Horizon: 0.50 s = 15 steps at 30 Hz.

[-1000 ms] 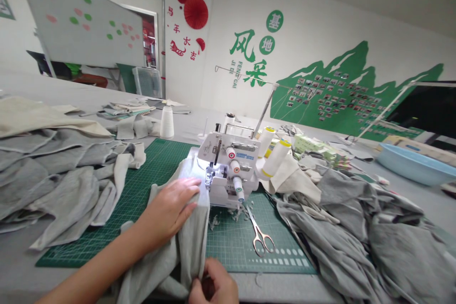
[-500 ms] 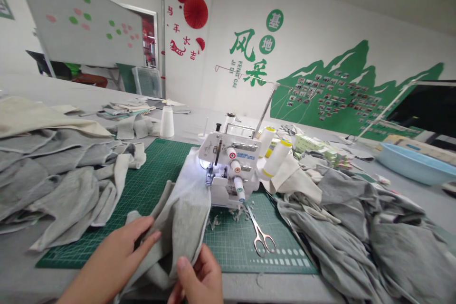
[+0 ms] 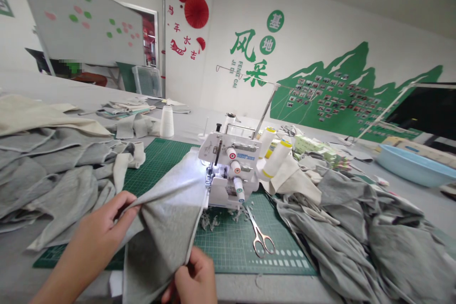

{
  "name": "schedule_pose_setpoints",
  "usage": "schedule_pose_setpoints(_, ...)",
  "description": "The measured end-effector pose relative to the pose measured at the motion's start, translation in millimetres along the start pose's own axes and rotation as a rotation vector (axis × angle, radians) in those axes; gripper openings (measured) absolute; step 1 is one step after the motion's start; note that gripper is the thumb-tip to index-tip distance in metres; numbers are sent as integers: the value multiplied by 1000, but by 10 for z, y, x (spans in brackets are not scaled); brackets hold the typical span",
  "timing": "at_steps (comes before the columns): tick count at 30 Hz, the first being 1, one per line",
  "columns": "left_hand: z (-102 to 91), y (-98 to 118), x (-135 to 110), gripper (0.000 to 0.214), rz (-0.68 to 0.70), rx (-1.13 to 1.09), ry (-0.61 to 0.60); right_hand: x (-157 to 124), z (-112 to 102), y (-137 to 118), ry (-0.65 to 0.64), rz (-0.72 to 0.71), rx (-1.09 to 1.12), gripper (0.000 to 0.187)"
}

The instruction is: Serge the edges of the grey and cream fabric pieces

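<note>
A piece of grey fabric (image 3: 167, 218) stretches from the lit foot of a white overlock sewing machine (image 3: 228, 166) toward me. My left hand (image 3: 103, 228) pinches its left edge between thumb and fingers, pulling a fold taut. Lower down, my right hand (image 3: 195, 275) grips the right edge near the table's front; some of its fingers are hidden under the cloth. The fabric's far end lies at the machine's needle area. Scissors (image 3: 261, 237) with metal handles rest on the green cutting mat (image 3: 228, 247), right of the fabric, touched by neither hand.
Grey fabric pieces (image 3: 64, 166) are heaped at the left, and another grey pile (image 3: 342, 228) lies at the right. Thread cones (image 3: 280, 156) stand behind the machine, with a white cone (image 3: 166, 122) farther left. Lint scraps (image 3: 209, 221) lie before the machine. A blue basin (image 3: 416, 164) sits at far right.
My left hand has moved left and up, spreading the fabric wider and flatter. My right hand has shifted slightly down and left along the edge. The fabric's near part now hangs open.
</note>
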<state>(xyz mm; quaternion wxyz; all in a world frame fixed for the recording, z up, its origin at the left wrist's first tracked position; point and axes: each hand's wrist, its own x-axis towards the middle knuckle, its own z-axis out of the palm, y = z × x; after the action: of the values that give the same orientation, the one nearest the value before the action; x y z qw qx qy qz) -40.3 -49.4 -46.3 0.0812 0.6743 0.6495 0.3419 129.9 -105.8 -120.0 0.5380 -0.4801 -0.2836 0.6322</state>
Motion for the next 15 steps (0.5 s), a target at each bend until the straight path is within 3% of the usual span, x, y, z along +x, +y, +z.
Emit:
schedule_pose_setpoints(7, 4, -183, 84, 38, -7, 44, -133, -12, -39, 120, -36, -40, 177, 26)
schedule_pose_setpoints(12, -11, -144, 58, 38, -8, 56, -136, -79, -60, 95, 22, -149, 207, 51)
schedule_pose_setpoints(15, -23, -96, 52, 37, -20, 49, -161, -101, -87, 61, 63, -135, 123, 53)
